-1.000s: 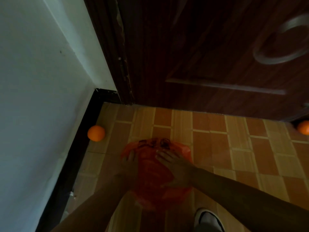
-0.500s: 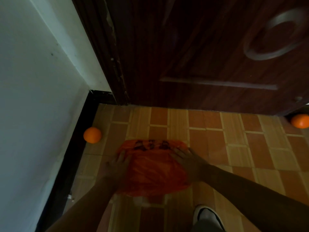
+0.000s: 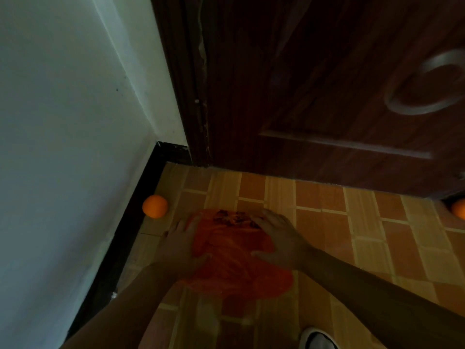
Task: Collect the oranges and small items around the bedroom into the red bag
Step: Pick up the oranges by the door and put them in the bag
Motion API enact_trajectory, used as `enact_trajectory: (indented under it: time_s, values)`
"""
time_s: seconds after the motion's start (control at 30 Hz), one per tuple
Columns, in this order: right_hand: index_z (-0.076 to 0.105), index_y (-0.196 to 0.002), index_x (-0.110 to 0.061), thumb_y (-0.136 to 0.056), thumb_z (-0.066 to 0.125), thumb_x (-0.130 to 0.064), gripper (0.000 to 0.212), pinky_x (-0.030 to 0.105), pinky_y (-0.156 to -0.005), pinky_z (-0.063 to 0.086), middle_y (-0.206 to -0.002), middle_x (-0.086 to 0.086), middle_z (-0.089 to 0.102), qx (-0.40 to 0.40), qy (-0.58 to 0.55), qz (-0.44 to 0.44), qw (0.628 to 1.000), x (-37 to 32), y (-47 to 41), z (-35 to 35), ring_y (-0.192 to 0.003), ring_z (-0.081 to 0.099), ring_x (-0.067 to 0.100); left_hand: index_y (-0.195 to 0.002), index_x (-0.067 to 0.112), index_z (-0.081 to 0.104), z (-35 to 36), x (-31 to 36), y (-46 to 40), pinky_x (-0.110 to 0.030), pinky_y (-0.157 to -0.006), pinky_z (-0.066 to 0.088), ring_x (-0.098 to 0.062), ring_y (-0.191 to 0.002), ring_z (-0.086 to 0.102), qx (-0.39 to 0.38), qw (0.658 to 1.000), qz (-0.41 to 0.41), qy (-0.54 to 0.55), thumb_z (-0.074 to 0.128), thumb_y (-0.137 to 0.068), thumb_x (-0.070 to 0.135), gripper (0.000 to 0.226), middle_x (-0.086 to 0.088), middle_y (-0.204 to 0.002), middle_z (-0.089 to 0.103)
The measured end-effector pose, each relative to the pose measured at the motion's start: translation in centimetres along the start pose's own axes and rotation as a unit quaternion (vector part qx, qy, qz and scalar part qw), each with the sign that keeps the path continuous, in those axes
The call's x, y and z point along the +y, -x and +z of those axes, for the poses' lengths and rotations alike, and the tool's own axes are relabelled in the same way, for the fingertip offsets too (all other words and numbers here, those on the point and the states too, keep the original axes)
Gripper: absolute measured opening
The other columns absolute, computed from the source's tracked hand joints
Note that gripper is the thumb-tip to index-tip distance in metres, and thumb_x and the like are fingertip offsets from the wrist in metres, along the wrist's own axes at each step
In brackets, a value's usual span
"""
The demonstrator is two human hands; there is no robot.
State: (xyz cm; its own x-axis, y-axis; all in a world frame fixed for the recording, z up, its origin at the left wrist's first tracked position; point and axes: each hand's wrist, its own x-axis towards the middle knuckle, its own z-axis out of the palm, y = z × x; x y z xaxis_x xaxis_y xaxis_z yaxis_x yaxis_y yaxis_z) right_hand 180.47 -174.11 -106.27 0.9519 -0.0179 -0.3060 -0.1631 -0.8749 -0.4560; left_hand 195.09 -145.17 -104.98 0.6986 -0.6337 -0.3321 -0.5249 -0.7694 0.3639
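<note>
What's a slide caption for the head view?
Both hands, left hand and right hand, handle the red bag on tiled floor; oranges wait nearby.
</note>
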Motion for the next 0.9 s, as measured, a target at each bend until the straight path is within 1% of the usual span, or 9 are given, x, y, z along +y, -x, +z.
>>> enact_trajectory:
  time_s: [0.1,0.2,0.27,0.37,0.43,0.5,0.63,0.8,0.9]
  values:
    - [0.011,-0.163,-0.039,-0.089,0.052,-0.078,0.094,0.047,-0.128,0.006,-0.172,-0.003,0.002,0.017,-0.004,-0.011,1.000,-1.9,-2.3,-0.3,-0.157,0.001,0.017,-0.166,0.029,0.005,-0.8,-1.0,1.1,-0.058,-0.120,0.031,-0.030,-0.156,0.022,0.017,0.999,-0.028,-0.020,0.025,-0.069,0.091,0.116,-0.005,-0.173,0.012]
    - [0.016,-0.163,-0.034,-0.092,0.053,-0.073,0.090,0.045,-0.128,0.010,-0.172,-0.006,0.005,0.026,-0.008,-0.035,0.999,-4.2,-5.2,0.1,-0.157,0.005,0.016,-0.166,0.024,0.007,-1.6,-2.4,1.8,-0.058,-0.124,0.024,-0.031,-0.157,0.018,0.031,0.997,-0.055,-0.036,0.012,-0.070,0.087,0.115,-0.006,-0.173,0.012]
    - [0.019,-0.163,-0.033,-0.093,0.056,-0.068,0.087,0.044,-0.128,0.012,-0.172,-0.006,0.007,0.031,-0.012,-0.042,0.999,-6.2,-7.4,0.5,-0.157,0.007,0.014,-0.166,0.024,0.006,-2.1,-3.5,2.1,-0.059,-0.124,0.024,-0.032,-0.158,0.016,0.036,0.996,-0.074,-0.016,0.017,-0.077,0.087,0.110,-0.005,-0.174,0.008]
    - [0.021,-0.162,-0.033,-0.094,0.058,-0.064,0.083,0.043,-0.127,0.013,-0.172,-0.005,0.008,0.019,-0.032,-0.052,0.998,-9.1,-10.6,1.3,-0.156,0.008,0.014,-0.166,0.025,0.006,-2.9,-5.0,2.8,-0.059,-0.123,0.025,-0.032,-0.157,0.017,0.040,0.993,-0.107,0.018,0.035,-0.086,0.083,0.103,-0.006,-0.174,0.007]
    - [0.021,-0.162,-0.031,-0.094,0.058,-0.062,0.083,0.044,-0.127,0.015,-0.172,-0.001,0.010,0.007,-0.022,-0.076,0.997,-10.7,-12.7,2.1,-0.156,0.011,0.017,-0.166,0.025,0.009,-3.0,-5.9,3.5,-0.057,-0.121,0.030,-0.033,-0.155,0.023,0.048,0.991,-0.125,0.021,0.025,-0.076,0.086,0.110,-0.007,-0.173,0.013]
    - [0.023,-0.161,-0.030,-0.091,0.057,-0.065,0.086,0.045,-0.126,0.020,-0.171,0.002,0.015,0.008,-0.017,-0.100,0.995,-12.2,-14.8,2.8,-0.156,0.015,0.019,-0.166,0.024,0.011,-2.6,-6.8,4.2,-0.056,-0.119,0.033,-0.033,-0.153,0.027,0.045,0.989,-0.140,0.013,0.024,-0.075,0.085,0.110,-0.007,-0.171,0.018]
    - [0.021,-0.163,-0.025,-0.090,0.071,-0.049,0.091,0.040,-0.127,0.019,-0.171,0.004,0.013,-0.015,-0.028,-0.111,0.993,-14.6,-18.8,3.9,-0.156,0.015,0.021,-0.165,0.024,0.010,-1.7,-7.9,4.9,-0.051,-0.120,0.034,-0.031,-0.153,0.026,0.028,0.984,-0.175,0.026,0.051,-0.093,0.069,0.094,-0.007,-0.171,0.017]
    - [0.021,-0.163,-0.018,-0.087,0.076,-0.027,0.094,0.049,-0.121,0.030,-0.167,0.013,0.020,-0.037,0.006,-0.141,0.989,-17.6,-22.8,5.2,-0.150,0.026,0.036,-0.165,0.023,0.014,-2.1,-7.9,5.2,-0.046,-0.118,0.037,-0.028,-0.151,0.031,0.049,0.983,-0.170,0.045,0.053,-0.096,0.064,0.089,-0.007,-0.169,0.022]
    - [0.020,-0.163,-0.018,-0.085,0.078,-0.022,0.097,0.056,-0.116,0.037,-0.166,0.014,0.021,-0.050,0.014,-0.139,0.989,-18.7,-24.9,6.2,-0.148,0.029,0.039,-0.164,0.024,0.019,-2.5,-7.8,5.4,-0.044,-0.117,0.039,-0.026,-0.148,0.034,0.051,0.983,-0.167,0.054,0.051,-0.098,0.063,0.083,-0.005,-0.167,0.027]
